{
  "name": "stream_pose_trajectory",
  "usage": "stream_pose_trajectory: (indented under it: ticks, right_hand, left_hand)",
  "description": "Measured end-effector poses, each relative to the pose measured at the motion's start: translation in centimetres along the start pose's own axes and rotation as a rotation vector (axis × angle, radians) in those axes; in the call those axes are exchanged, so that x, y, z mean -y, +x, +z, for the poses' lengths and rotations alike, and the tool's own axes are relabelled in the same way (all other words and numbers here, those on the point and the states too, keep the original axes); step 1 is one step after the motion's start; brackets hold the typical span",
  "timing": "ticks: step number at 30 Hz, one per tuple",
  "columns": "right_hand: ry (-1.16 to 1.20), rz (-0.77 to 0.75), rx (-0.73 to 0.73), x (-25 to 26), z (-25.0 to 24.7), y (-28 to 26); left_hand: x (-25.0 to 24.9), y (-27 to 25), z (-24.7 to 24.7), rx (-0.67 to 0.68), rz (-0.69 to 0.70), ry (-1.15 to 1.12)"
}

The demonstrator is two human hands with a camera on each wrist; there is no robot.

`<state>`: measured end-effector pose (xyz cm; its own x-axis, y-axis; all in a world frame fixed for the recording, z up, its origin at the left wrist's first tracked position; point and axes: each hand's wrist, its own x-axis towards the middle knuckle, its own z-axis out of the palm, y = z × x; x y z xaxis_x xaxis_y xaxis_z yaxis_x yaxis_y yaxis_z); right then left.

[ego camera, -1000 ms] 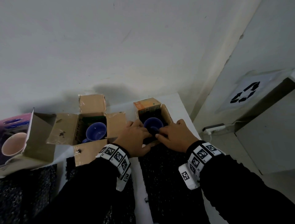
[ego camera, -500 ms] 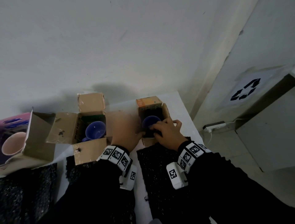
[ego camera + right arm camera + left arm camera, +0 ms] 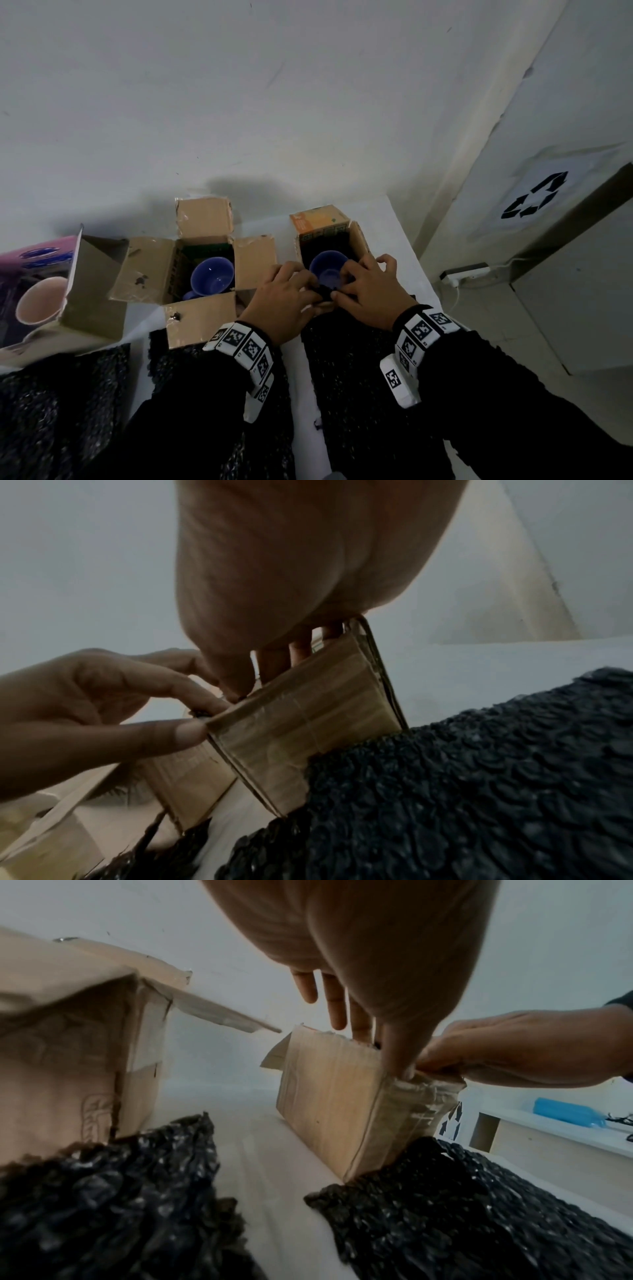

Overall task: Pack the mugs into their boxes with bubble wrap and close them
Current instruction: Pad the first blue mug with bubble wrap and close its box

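Mug (image 3: 328, 271): ceramic, likely heavy, fragile; sits inside box (image 3: 329, 1096).
Wrap (image 3: 322, 293): soft, light; bunched at box's near rim.
Hands: left hand (image 3: 286, 301), right hand (image 3: 371, 294) curled, pinching wrap at that rim.

I see a white table (image 3: 387, 219) pushed against the wall. Three open cardboard boxes sit on it in a row: a pink box (image 3: 41, 274) on the left, a brown box (image 3: 202, 219) in the middle, and an orange-topped box (image 3: 320, 219) on the right. Black bubble wrap sheets (image 3: 346, 373) lie flat on the table, just in front of the boxes.
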<state>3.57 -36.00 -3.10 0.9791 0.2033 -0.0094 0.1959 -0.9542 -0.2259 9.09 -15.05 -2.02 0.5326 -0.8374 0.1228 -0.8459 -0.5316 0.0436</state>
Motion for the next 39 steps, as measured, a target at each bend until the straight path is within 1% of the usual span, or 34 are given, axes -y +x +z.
stream_pose_trajectory:
  ticks: [3, 6, 7, 10, 12, 13, 15, 19, 23, 25, 27, 28, 31, 33, 36, 39]
  right_hand:
    - [-0.02, 0.045, 0.021, 0.3, -0.2, 0.3]
    - [0.082, 0.091, 0.001, 0.7, -0.4, 0.6]
    - [0.118, 0.086, -0.003, 0.8, -0.4, 0.6]
    - [0.149, 0.074, -0.004, 0.9, -0.5, 0.5]
    - [0.153, 0.073, 0.001, 0.8, -0.6, 0.3]
    - [0.148, 0.071, 0.012, 0.7, -0.6, 0.3]
    - [0.14, 0.057, 0.036, 0.6, -0.6, 0.2]
    - [0.088, 0.034, 0.082, 0.4, -0.8, 0.3]
    - [0.013, 0.014, 0.128, 0.6, -1.8, 0.6]
    - [-0.027, 0.054, 0.062, 0.3, -2.1, 0.8]
    - [-0.087, 0.092, -0.019, -0.3, -2.5, 1.1]
    - [-0.114, 0.09, -0.007, -0.5, -2.8, 1.3]
    - [-0.208, 0.042, 0.114, -0.2, -3.6, 2.6]
    - [-0.245, 0.018, 0.148, 0.0, -3.7, 3.3]
    - [-0.266, 0.033, 0.146, -0.2, -3.2, 3.4]
    - [-0.279, 0.079, 0.118, -0.3, -3.0, 3.6]
  left_hand:
    - [-0.3, 0.2, 0.5, -0.074, -0.063, 0.019]
    - [-0.7, 0.2, 0.6, -0.111, -0.204, -0.072]
    - [-0.8, 0.2, 0.5, -0.112, -0.224, -0.074]
    - [-1.3, 0.0, 0.4, -0.118, -0.238, -0.002]
    - [-1.4, -0.1, 0.5, -0.152, -0.252, 0.022]
    - [-1.4, -0.1, 0.6, -0.174, -0.26, 0.033]
    - [-1.5, -0.1, 0.6, -0.173, -0.287, 0.049]
    - [-1.3, 0.0, 0.6, -0.067, -0.223, 0.09]
    - [-1.3, 0.0, 0.7, -0.059, -0.225, 0.079]
    - [-1.3, 0.0, 0.9, -0.041, -0.226, 0.068]
    - [-1.2, 0.2, 0.9, 0.023, -0.206, 0.083]
    - [-1.2, 0.2, 0.8, 0.041, -0.194, 0.095]
    - [-1.0, 0.4, 0.8, 0.034, -0.154, 0.114]
    - [-0.7, 0.4, 0.9, -0.007, -0.135, 0.121]
    - [-0.4, 0.1, 0.8, -0.056, -0.115, 0.145]
    - [-0.5, 0.2, 0.4, -0.046, -0.14, 0.2]
